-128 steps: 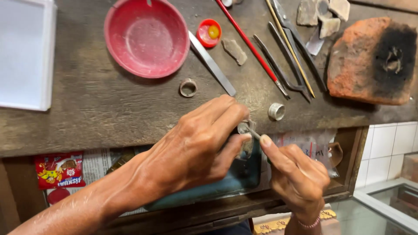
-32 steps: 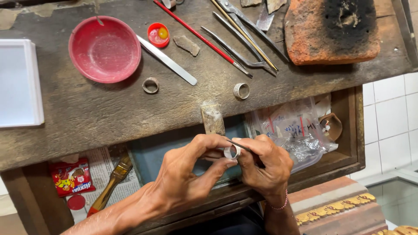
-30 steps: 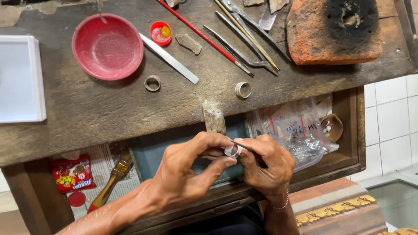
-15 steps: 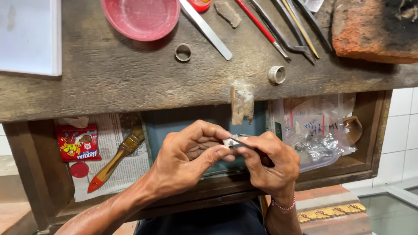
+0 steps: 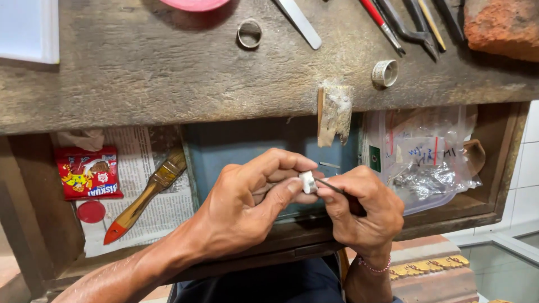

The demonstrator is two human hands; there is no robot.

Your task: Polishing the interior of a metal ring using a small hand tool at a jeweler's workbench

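Note:
My left hand pinches a small silver ring between thumb and fingers, held over the open drawer below the bench. My right hand grips a thin dark metal tool whose tip touches the ring. Both hands sit close together, just under the wooden bench pin that juts from the bench edge. Most of the tool's handle is hidden inside my right fist.
On the worn wooden bench lie two metal rings, a flat metal strip, tweezers and rods, a brick and a white tray. The drawer holds a paintbrush, a red packet, newspaper and plastic bags.
The view has tilted down, so the bench top slid up and more of the drawer shows. My hands stay together on the ring and have come down below the bench pin.

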